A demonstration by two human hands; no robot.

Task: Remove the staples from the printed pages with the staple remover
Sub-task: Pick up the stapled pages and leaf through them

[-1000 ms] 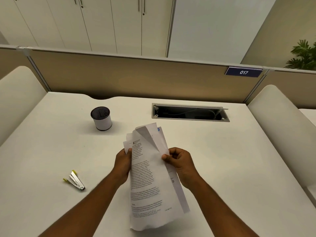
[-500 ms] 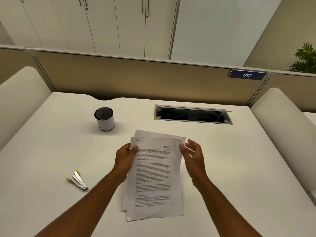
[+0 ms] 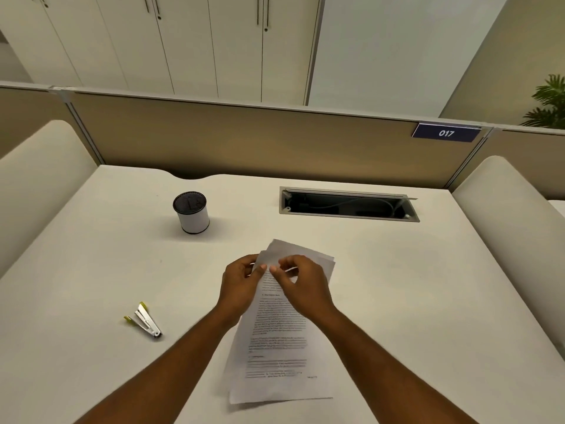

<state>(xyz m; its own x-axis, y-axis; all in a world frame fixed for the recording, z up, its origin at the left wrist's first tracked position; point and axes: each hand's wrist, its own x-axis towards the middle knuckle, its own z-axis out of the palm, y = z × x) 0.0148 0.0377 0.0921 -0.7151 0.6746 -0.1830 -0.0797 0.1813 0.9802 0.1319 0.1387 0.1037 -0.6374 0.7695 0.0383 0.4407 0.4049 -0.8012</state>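
A few printed pages (image 3: pixel 278 347) lie on the white desk in front of me, their top left corner lifted and bent back. My left hand (image 3: pixel 241 286) pinches that corner from the left. My right hand (image 3: pixel 301 283) grips the same top edge from the right, thumb and forefinger closed on the paper. No staple can be made out under the fingers. The metal staple remover (image 3: pixel 146 320), with yellow-green tips, lies untouched on the desk well to the left of my left forearm.
A white cylindrical pot with a dark lid (image 3: pixel 192 212) stands at the back left. An open cable slot (image 3: pixel 348 205) is cut into the desk at the back right. A beige partition (image 3: pixel 244 142) closes the far edge, with padded side panels left and right.
The pages were held upright, then laid flat on the desk. My right hand, open half a second ago, has come across and closed on the top left corner beside my left hand.
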